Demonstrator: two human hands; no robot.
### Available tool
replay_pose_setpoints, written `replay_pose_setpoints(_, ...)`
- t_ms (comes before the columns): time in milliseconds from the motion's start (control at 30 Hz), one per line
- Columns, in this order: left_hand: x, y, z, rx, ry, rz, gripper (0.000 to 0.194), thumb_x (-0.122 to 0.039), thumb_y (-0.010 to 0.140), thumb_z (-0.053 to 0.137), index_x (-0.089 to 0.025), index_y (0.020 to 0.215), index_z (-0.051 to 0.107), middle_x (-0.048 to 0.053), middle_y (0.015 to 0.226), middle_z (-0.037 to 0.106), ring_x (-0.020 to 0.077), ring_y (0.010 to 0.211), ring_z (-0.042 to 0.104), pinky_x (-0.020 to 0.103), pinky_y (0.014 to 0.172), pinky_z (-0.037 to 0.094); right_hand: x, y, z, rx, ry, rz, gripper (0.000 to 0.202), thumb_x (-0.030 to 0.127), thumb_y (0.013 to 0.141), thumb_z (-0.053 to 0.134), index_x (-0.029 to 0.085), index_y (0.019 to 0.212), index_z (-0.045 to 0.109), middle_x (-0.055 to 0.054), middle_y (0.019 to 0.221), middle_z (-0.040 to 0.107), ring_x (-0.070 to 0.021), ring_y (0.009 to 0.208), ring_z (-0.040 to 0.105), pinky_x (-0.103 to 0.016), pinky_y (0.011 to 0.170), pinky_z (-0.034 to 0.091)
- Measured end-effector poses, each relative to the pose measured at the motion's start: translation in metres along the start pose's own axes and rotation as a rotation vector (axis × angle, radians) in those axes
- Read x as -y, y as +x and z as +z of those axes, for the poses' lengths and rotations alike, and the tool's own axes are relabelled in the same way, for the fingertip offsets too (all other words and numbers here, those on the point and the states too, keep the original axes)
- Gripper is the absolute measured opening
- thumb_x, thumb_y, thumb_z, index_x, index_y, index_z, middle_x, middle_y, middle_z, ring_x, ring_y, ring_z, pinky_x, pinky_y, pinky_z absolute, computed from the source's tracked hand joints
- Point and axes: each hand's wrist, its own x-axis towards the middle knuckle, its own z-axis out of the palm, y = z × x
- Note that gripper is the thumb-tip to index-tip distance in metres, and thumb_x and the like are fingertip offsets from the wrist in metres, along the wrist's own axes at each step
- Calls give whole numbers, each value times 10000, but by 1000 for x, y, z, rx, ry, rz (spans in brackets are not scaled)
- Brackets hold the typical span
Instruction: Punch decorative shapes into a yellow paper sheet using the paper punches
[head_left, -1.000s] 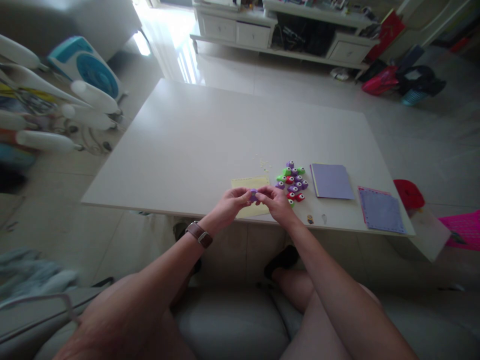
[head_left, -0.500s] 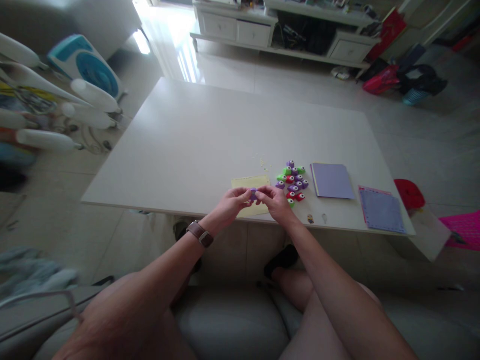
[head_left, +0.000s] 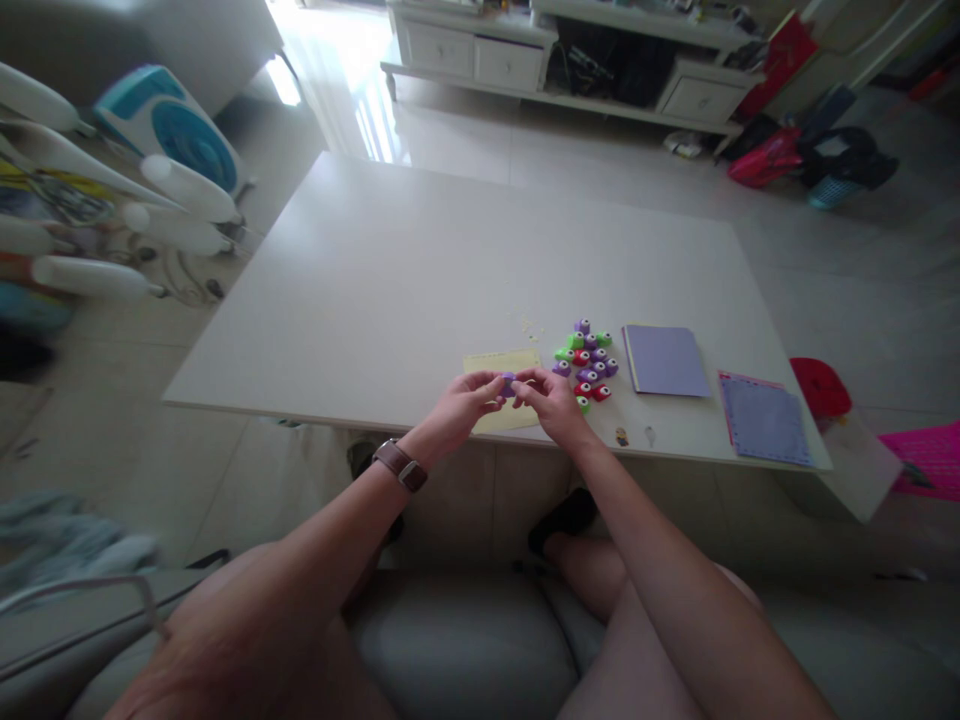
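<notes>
Between the fingertips of both hands is a small purple craft punch (head_left: pixel 508 385), partly covered by the fingers. My left hand (head_left: pixel 466 402) pinches it from the left, and my right hand (head_left: pixel 548 400) grips its right side. Beneath the hands lies a yellow sheet of paper (head_left: pixel 501 362) with small punched marks along its far edge. Close to the right hand sits a cluster of similar punches (head_left: pixel 591 375) in purple, green and red. Tiny paper bits (head_left: pixel 529 330) are scattered just beyond the sheet.
Right of the cluster are a stack of purple paper (head_left: pixel 666 360) and a punched blue-purple sheet (head_left: pixel 766 420). A small cartoon figure (head_left: pixel 621 437) and a small pale item (head_left: pixel 649 436) lie near the front edge of the white table (head_left: pixel 390 290).
Both hands stay over the yellow sheet with the purple punch between them. Only slight finger movement shows.
</notes>
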Motion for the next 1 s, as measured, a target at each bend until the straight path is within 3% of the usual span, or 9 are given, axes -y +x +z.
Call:
replay_pose_setpoints(467, 5, 0, -3, -17, 12, -15, 467, -538, 740, 898, -156, 951, 733, 47, 938, 710, 115, 788, 609, 272, 779, 482, -1, 0, 0, 6, -40, -5, 364, 525, 786, 805, 197, 907, 702, -16, 734, 724, -182, 684, 680, -307, 651, 522)
replay_pose_setpoints(633, 3, 4, -5, -5, 117, 79, 470, -535, 771, 869, -172, 1006, 686, 28, 928, 710, 126, 818, 643, 275, 786, 493, -2, -3, -1, 4, -101, -49, 319, 466, 846, 767, 201, 1013, 705, 5, 695, 688, -179, 683, 669, -297, 636, 508)
replay_pose_setpoints(833, -8, 7, -11, 70, 334, 351, 331, -390, 820, 845, -183, 996, 656, 17, 915, 687, 135, 826, 654, 266, 750, 500, 10, -4, -8, 38, -293, -317, 219, 329, 898, 711, 242, 1098, 725, -36, 1094, 733, -126, 725, 647, -279, 655, 519)
replay_pose_setpoints(1000, -9, 7, -13, 86, 398, 390, 270, -309, 853, 804, -191, 1032, 640, 24, 943, 696, 138, 836, 666, 268, 753, 518, 12, -3, -11, 33, -340, -374, 243, 282, 885, 722, 248, 1124, 749, -45, 1155, 747, -111, 697, 645, -273, 638, 521)
